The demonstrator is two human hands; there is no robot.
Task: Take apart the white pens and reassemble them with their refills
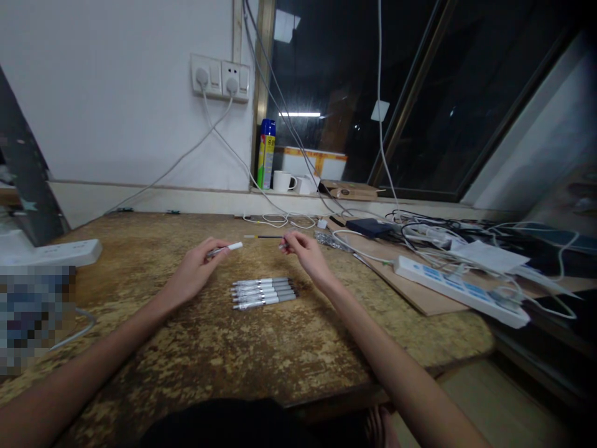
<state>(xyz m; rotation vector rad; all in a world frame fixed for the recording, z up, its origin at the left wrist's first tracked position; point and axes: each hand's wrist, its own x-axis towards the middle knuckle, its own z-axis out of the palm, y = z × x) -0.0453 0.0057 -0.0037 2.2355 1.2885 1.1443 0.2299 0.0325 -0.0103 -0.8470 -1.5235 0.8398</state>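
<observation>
My left hand (200,261) is closed around a white-and-grey pen barrel (234,246), its white end pointing right. Across from it, my right hand (303,249) pinches a small clear piece (282,246), too small to name. A thin pen refill (263,236), dark with a yellow section and a pale left end, reaches up to the right fingers; whether they touch it or it lies behind them I cannot tell. Below and between both hands, several white-and-grey pens (263,292) lie side by side in a row on the worn wooden table (196,354).
Beyond my right hand lies a clear plastic bag of small parts (332,241). A board (410,292) at the right bears a white power strip (461,292), tangled cables and a dark box (368,227). Another power strip (74,252) is at left. A spray can (266,155) and mug (282,181) stand on the sill.
</observation>
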